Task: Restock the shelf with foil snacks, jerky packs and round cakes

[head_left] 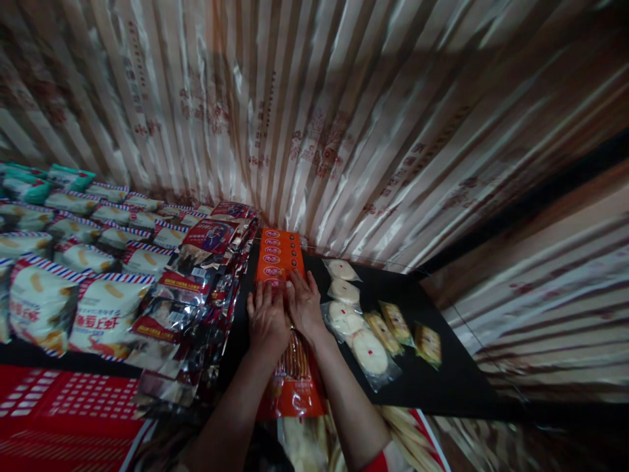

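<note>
My left hand [268,319] lies on a row of orange snack packets [278,248], its fingers stretched forward. Beside it, my right hand [304,305] rests on the same packets with fingers extended flat. Below my wrists a nearer orange packet [293,398] has a clear window with brown strips inside. Just left of my hands, dark red and silver snack bags [209,262] are piled in an overlapping stack. On the right, round white cakes in clear wrappers [369,351] lie on the black tabletop [432,387], next to yellow wrapped cakes [396,321].
White snack bags [105,314] with striped edges fill the left side in rows, with green bags [71,177] behind them. A red plastic basket [73,419] is at lower left. Pleated patterned curtain [295,118] hangs behind the table. Pale long items [413,436] lie below its front edge.
</note>
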`<state>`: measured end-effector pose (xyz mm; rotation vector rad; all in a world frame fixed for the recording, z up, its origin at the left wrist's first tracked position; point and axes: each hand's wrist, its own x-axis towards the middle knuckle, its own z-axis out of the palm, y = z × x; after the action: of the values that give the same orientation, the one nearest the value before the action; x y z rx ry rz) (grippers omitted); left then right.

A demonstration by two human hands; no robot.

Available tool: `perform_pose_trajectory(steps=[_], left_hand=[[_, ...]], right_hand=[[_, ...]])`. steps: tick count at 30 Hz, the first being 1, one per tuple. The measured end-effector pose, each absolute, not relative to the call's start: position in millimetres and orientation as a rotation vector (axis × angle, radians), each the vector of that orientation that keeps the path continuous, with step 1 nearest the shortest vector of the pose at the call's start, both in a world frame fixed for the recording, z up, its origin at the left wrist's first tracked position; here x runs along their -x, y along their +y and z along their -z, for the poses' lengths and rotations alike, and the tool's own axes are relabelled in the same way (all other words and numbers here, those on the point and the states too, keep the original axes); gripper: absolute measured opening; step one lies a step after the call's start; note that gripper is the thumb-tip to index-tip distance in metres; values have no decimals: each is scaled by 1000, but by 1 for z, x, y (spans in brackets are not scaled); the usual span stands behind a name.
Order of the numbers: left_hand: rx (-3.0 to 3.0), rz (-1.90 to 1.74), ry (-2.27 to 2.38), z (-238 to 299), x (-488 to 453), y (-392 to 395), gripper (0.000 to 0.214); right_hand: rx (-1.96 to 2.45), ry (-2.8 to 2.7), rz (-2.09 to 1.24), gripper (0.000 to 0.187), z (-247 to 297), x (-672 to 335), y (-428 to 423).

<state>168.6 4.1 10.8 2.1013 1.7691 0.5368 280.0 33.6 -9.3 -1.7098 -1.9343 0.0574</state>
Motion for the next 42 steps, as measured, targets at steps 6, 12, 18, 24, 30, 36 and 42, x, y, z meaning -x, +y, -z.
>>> perform_pose_trajectory(steps=[6, 12, 18, 24, 30, 36, 42], left_hand=[[-2124, -564, 1739, -10, -168, 3, 45], [-2114, -585, 1732, -4, -171, 2, 42], [-2127, -615, 1731, 0, -171, 4, 48], [-2148, -608, 1735, -2, -169, 4, 48], [-2159, -586, 1735, -5, -169, 2, 42], [-2172, -593, 1731, -3, -171, 1, 45], [-2161, -574, 1719, -4, -170, 2, 43]], right_hand=[[1770, -1771, -118, 46, 11, -295, 1], [1758, -1775, -208, 41, 15, -296, -23], [1751, -1794, -162, 40, 16, -295, -27], [1752, -1828, -79, 40, 14, -293, -39], [1775, -1811, -155, 43, 19, -290, -51], [1744, -1720, -188, 45, 14, -289, -41], [1735, -1776, -411, 54, -1, -290, -7]])
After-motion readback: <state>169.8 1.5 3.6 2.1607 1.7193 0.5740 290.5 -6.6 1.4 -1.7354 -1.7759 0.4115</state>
